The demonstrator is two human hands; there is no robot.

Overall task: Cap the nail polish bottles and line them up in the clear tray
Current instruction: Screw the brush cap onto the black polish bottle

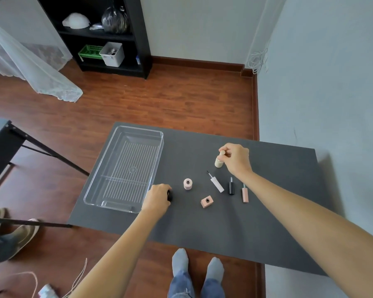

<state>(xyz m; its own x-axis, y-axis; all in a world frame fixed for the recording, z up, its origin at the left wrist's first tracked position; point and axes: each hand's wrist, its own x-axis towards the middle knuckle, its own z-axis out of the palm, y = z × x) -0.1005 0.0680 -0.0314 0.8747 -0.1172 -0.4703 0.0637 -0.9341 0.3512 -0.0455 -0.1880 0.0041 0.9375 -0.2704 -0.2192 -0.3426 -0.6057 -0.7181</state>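
My right hand (pixel 236 158) grips the cream cap of a cream nail polish bottle (pixel 218 163) standing on the dark table (pixel 267 222). My left hand (pixel 157 197) is closed around a black bottle (pixel 170 195), mostly hidden, beside the clear tray (pixel 108 173), which holds nothing. A round pink bottle (pixel 187 184) and a square pink bottle (pixel 207 201) stand uncapped between my hands. Three brush caps lie flat nearby: white (pixel 217 184), black (pixel 231 187) and pink (pixel 244 194).
A second dark table (pixel 0 138) with metal legs stands at the left. A black shelf unit (pixel 108 33) is against the far wall. My socked feet (pixel 197 265) are on the wooden floor at the table's near edge. Cords lie on the floor at lower left.
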